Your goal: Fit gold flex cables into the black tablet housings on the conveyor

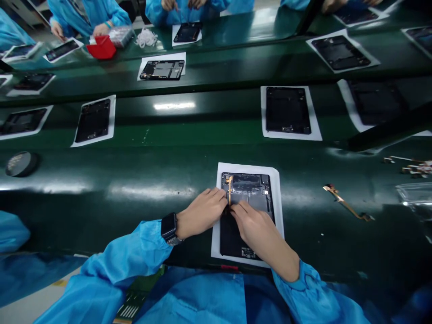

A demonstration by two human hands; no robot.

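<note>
An opened black tablet chassis [248, 198] lies on a white sheet [279, 198] in front of me on the dark green bench. A thin orange flex cable [230, 189] runs down its upper left part. My left hand [200, 211], with a dark watch on the wrist, rests on the chassis's left edge, fingers curled against the cable's lower end. My right hand [256, 225] lies across the chassis's lower middle, its fingertips pinched at that same end of the cable. Both sleeves are blue.
Another orange flex cable [347, 204] lies loose to the right, with small parts [413, 167] and a clear tray [416, 193] beyond. More tablet chassis on white sheets [287, 110] [92, 120] sit on the belt behind. A round black disc [20, 163] lies left. People in blue work opposite, near a red bin [101, 47].
</note>
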